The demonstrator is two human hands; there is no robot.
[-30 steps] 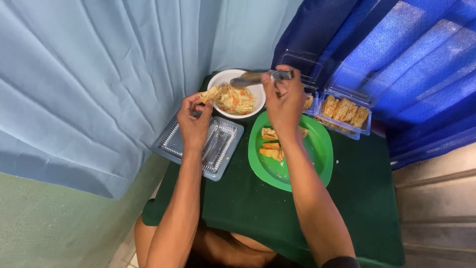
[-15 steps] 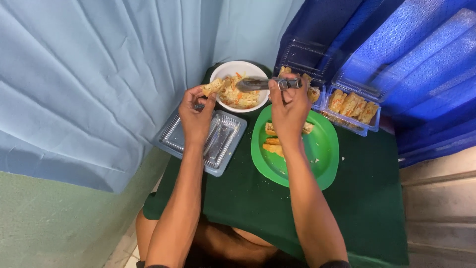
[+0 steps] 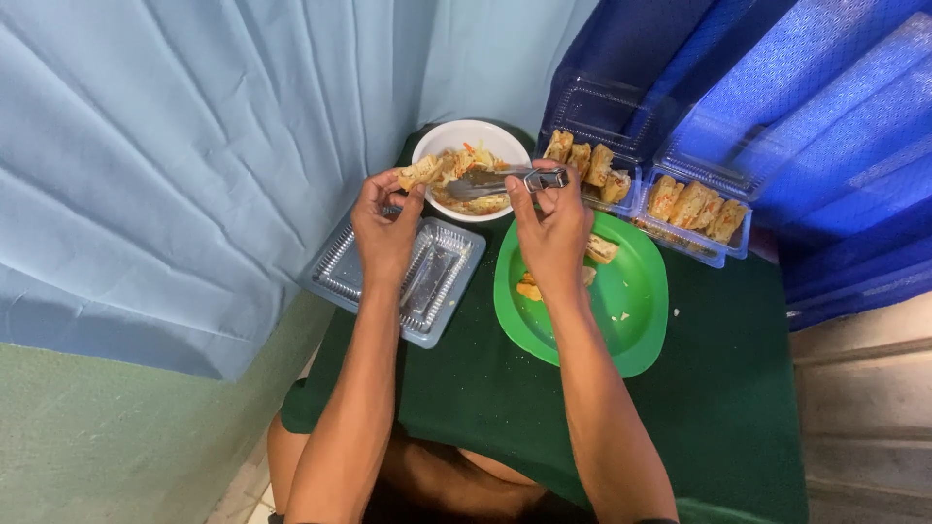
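the left hand [image 3: 386, 225] pinches a piece of fried roll [image 3: 419, 173] over the rim of the white bowl [image 3: 485, 136] at the table's far edge, while the right hand [image 3: 551, 228] grips a spoon [image 3: 495, 182] dipped in the bowl's filling. a few pieces lie on the green plate [image 3: 631, 311]; two clear trays [image 3: 694, 209] at the far right corner still hold rows of rolls, so most look unhandled.
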